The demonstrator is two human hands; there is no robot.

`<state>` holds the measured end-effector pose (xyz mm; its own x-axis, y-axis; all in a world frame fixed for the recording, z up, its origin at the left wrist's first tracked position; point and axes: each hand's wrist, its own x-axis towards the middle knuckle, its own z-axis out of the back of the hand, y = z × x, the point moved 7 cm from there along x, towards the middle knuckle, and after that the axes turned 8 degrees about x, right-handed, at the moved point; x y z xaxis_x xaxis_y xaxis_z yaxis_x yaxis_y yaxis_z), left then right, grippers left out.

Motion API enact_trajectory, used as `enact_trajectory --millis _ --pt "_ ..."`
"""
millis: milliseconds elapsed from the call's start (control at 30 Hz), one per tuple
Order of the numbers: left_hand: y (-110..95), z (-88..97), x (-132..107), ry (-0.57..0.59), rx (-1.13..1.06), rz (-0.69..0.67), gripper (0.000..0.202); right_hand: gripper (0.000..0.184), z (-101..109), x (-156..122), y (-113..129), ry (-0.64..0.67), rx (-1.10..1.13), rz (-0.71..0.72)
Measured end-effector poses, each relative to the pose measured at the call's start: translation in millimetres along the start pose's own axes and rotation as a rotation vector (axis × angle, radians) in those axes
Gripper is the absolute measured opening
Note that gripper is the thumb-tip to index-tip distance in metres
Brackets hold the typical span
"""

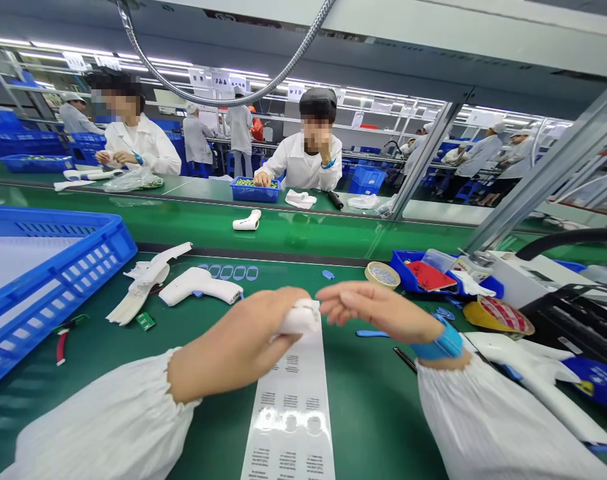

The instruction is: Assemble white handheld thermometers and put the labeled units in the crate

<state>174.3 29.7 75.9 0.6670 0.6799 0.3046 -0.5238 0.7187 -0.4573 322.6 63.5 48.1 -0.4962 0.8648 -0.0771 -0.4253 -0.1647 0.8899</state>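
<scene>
My left hand (246, 337) is closed around a white plastic housing (303, 317), mostly hidden by the fingers. Just right of it, my right hand (378, 308) is open with fingers stretched toward the housing's end; whether the fingertips touch it I cannot tell. Beneath both hands a long strip of printed labels (290, 427) lies on the green table. A white gun-shaped device (200, 287) rests left of my left hand. Beside it lie an opened white shell (150, 280) and a small green circuit board (146, 321).
A blue crate (118, 233) stands at the left. To the right are a tape roll (383, 275), a blue bin (408, 273) of parts, yellow tape (498, 317) and another white device (538, 380). Across a green conveyor (303, 235), carrying a white housing (247, 221), sit two co-workers.
</scene>
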Motion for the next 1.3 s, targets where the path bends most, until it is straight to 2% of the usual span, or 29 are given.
enact_trajectory --millis 67,167,300,467,600,700,800,900,967,1033,1100,1200,1300 --pt "17.2 13.4 -3.4 -0.073 -0.183 0.178 0.022 0.031 32.1 25.1 -24.2 -0.176 -0.141 -0.088" --pt "30.4 12.9 -10.4 -0.087 -0.415 0.338 0.022 0.025 55.5 64.8 -62.6 -0.269 -0.297 -0.228" --pt "30.8 1.3 -12.5 -0.026 -0.560 0.383 0.021 0.025 62.5 99.0 -95.6 -0.240 -0.414 -0.375" --pt "31.5 -4.6 -10.1 -0.046 -0.638 0.375 0.022 0.026 62.9 104.3 -105.9 -0.162 -0.422 -0.443" --pt "37.2 -9.1 -11.1 -0.065 -0.615 0.389 0.022 0.026 59.6 95.9 -97.7 -0.154 -0.366 -0.431" --pt "36.5 -14.0 -12.0 -0.005 -0.631 0.369 0.023 0.022 53.0 80.2 -75.4 -0.189 -0.290 -0.360" --pt "30.8 -16.1 -12.1 0.050 -0.648 0.313 0.023 0.018 40.7 49.0 -38.0 -0.254 -0.163 -0.225" --pt "24.3 -13.6 -11.0 0.025 -0.586 0.248 0.022 0.027 21.1 6.9 -0.3 -0.309 -0.007 -0.081" --pt "18.1 -11.9 -9.6 -0.004 -0.506 0.183 0.021 0.023 4.0 -17.7 15.2 -0.312 0.257 0.000" --pt "11.8 -11.9 -8.5 -0.024 -0.446 0.120 0.019 0.015 -12.0 -34.1 21.0 -0.314 0.540 0.043" --pt "7.5 -13.3 -7.9 -0.034 -0.430 0.081 0.018 0.010 -23.9 -41.9 20.7 -0.334 0.728 0.066" --pt "5.1 -17.0 -7.4 -0.027 -0.431 0.062 0.020 0.016 -34.4 -42.3 17.1 -0.355 0.863 0.081" --pt "4.2 -19.5 -6.9 -0.025 -0.425 0.043 0.023 0.023 -40.2 -37.9 16.1 -0.336 0.907 0.083"
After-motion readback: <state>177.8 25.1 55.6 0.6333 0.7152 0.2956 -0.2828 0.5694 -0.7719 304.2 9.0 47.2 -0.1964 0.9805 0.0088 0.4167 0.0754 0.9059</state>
